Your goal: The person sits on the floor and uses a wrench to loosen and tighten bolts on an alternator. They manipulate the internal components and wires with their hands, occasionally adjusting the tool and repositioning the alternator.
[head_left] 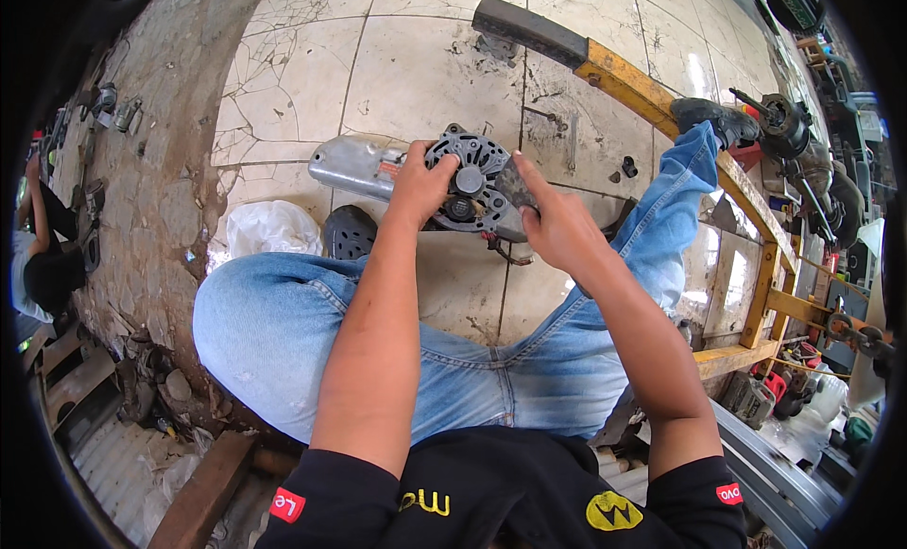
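Your left hand (421, 182) grips the alternator (470, 179) by its left rim; your right hand (565, 230) pinches a dark block (516, 187), long axis pointing away from you, at the alternator's right edge (whether they touch, I can't tell). The alternator sits between your hands; a silver cover (345, 163) lies leftward on the floor (444, 72).

A slotted round metal part (470, 178) is gripped at its left side by the left hand (422, 187); at its right edge, a dark flat piece (516, 188) is held by the right hand (564, 226). Near the left knee, a white plastic bag (271, 230) and a dark perforated shoe (350, 232) are seen. The tiled floor (425, 77) is crossed by a yellow frame (631, 83).
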Demonstrator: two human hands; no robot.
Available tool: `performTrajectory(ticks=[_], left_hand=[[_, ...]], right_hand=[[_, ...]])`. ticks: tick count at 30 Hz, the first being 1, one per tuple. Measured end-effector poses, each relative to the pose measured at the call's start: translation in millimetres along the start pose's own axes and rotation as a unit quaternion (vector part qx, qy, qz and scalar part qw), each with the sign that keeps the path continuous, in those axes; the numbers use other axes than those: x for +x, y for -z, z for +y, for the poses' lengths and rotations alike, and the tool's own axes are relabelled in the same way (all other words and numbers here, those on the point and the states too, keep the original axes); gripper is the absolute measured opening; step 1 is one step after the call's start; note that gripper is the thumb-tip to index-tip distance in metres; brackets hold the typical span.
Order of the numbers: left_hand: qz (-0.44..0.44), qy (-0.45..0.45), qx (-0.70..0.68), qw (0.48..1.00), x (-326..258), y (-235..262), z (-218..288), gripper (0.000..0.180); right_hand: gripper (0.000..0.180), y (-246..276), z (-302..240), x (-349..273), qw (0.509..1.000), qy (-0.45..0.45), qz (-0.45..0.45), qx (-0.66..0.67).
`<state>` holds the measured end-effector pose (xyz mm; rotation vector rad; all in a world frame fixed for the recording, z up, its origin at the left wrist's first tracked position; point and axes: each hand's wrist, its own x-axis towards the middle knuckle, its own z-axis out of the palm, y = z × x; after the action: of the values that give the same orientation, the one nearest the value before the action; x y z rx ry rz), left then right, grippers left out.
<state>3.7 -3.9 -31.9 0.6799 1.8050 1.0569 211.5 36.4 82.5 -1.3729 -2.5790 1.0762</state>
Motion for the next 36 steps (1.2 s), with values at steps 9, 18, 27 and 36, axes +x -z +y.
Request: performTrajectory(ticks=[9,18,27,36], left_hand=[[-0.007,0.007,0.010,1.000,-1,-2,1,0.061],[-0.011,0.003,0.000,1.000,-2,-1,5,0.059],[-0.004,0.000,0.005,1.000,-3,-2,3,0.058],[-0.011,-0.008,-0.010,1.000,-3,0,-2,0.058]], right_hand=[[0.073,-8,-1,1,1.000,0.003,0.012,-0.022],[0.072,0,-6,-1,0.999,-0.024,-0.009,-0.041],[0.071,-4,1,0,1.000,-0.004,0.012,-0.010],[0.071,-2,-3,-3,0.999,-0.016,-0.011,-0.025]])
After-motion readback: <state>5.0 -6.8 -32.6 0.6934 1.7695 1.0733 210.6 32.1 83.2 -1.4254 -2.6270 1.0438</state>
